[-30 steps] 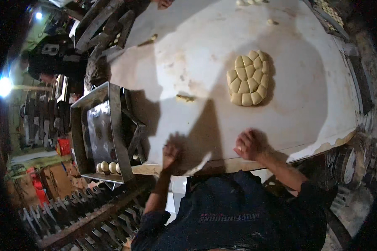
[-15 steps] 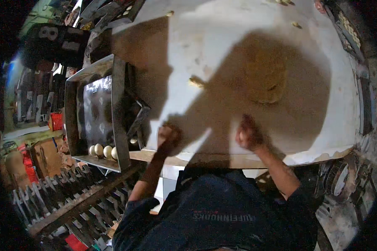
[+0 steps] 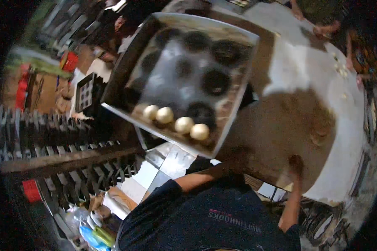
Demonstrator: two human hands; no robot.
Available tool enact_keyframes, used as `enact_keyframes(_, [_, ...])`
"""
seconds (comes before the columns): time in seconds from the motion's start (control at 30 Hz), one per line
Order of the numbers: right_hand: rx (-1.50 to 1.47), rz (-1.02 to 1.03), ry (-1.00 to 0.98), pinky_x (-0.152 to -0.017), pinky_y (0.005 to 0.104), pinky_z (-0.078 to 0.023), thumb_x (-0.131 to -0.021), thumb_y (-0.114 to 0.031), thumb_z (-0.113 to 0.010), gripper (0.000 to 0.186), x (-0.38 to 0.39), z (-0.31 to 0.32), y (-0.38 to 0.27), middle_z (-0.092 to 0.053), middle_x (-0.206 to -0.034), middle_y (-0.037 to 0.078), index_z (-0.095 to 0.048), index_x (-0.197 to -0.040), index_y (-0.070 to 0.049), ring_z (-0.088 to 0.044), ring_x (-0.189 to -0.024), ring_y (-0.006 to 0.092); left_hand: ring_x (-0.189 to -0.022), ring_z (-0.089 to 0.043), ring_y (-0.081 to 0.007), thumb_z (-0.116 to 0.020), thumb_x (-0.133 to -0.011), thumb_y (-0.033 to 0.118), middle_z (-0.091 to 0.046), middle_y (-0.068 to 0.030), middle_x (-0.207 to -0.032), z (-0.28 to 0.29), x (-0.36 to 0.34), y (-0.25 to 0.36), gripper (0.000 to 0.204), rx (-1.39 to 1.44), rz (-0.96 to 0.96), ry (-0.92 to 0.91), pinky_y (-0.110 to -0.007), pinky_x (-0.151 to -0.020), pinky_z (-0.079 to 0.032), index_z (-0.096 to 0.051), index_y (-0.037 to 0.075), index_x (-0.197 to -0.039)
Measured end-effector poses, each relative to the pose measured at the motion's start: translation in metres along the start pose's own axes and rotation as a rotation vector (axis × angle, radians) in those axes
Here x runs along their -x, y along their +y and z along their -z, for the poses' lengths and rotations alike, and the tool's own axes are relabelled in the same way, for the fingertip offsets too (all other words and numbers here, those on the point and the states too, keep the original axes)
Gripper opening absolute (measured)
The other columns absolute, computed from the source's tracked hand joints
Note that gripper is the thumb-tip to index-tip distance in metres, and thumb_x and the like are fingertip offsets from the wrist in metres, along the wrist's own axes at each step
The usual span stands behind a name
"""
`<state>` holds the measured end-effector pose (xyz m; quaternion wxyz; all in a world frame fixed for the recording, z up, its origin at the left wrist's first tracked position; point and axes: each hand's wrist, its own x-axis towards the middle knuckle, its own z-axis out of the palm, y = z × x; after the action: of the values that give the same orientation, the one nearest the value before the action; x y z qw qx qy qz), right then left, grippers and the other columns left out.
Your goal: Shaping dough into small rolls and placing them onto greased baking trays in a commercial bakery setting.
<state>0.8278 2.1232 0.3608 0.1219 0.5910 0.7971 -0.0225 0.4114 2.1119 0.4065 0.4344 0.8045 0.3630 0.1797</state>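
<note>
A metal tray [image 3: 178, 62] with dark round patches fills the middle of the view, with several pale dough balls [image 3: 184, 124] along its lower edge. My left hand [image 3: 238, 157] is low at the table beside the tray's lower right corner, in deep shadow and blurred, so its fingers cannot be made out. My right hand [image 3: 294, 165] is at the near part of the table, also smeared and dark, below a shadowed slab of divided dough [image 3: 320, 129]. Whether either hand holds anything cannot be told.
The pale table [image 3: 343, 167] extends right. Other people's hands [image 3: 322, 30] are at its far edge, near small dough pieces [image 3: 342, 71]. Racks of metal pieces [image 3: 79, 175] stand at left and below. A small moulded pan [image 3: 86, 93], red containers [image 3: 69, 60] and coloured bags [image 3: 94, 236] sit on the left.
The view has swung left, so the tray now looms central and large and the dough slab lies at the right in shadow. Other people's hands now show along the far edge.
</note>
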Motion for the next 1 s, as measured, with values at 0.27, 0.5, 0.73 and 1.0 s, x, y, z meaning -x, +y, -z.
enact_keyframes(0.27, [-1.209, 0.000, 0.236, -0.073, 0.0324, -0.050, -0.093, -0.021, -0.049, 0.024, -0.092, 0.297, -0.219, -0.060, -0.089, 0.012, -0.061, -0.101, -0.001, -0.059, -0.079, 0.0195, -0.104, -0.055, -0.0350, -0.066, -0.066, -0.004, -0.058, -0.0164, -0.109, 0.317, 0.165, 0.094, 0.052, -0.102, 0.177, 0.675, -0.040, -0.087, -0.046, -0.054, 0.005, -0.116])
enact_keyframes(0.5, [-1.059, 1.015, 0.559, -0.082, 0.0382, -0.050, -0.082, -0.020, -0.062, 0.025, -0.185, 0.403, -0.472, -0.062, -0.099, 0.014, -0.061, -0.099, -0.002, -0.061, -0.091, 0.0271, -0.092, -0.064, -0.0324, -0.069, -0.070, 0.019, -0.067, -0.0147, -0.098, 0.419, 0.222, -0.027, 0.033, -0.620, 0.767, 0.379, -0.041, -0.079, -0.051, -0.066, 0.010, -0.102])
enact_keyframes(0.73, [-0.526, 0.935, 0.536, -0.092, 0.0458, -0.043, -0.085, -0.016, -0.059, 0.015, -0.190, 0.375, -0.468, -0.063, -0.093, 0.010, -0.064, -0.094, -0.006, -0.059, -0.097, 0.0268, -0.101, -0.061, -0.0335, -0.071, -0.070, 0.027, -0.062, -0.0206, -0.108, 0.410, 0.238, -0.043, 0.052, -0.668, 0.596, 0.441, -0.040, -0.086, -0.049, -0.060, 0.003, -0.114])
enact_keyframes(1.0, [-0.930, -0.379, 0.754, -0.061, 0.0268, -0.044, -0.090, -0.022, -0.059, 0.022, -0.091, 0.171, -0.140, -0.055, -0.067, 0.004, -0.058, -0.084, -0.001, -0.055, -0.064, 0.0111, -0.089, -0.056, -0.0210, -0.065, -0.076, 0.002, -0.058, -0.0134, -0.113, 0.327, 0.118, 0.119, 0.045, -0.584, 0.190, 1.070, -0.032, -0.082, -0.047, -0.053, -0.001, -0.119])
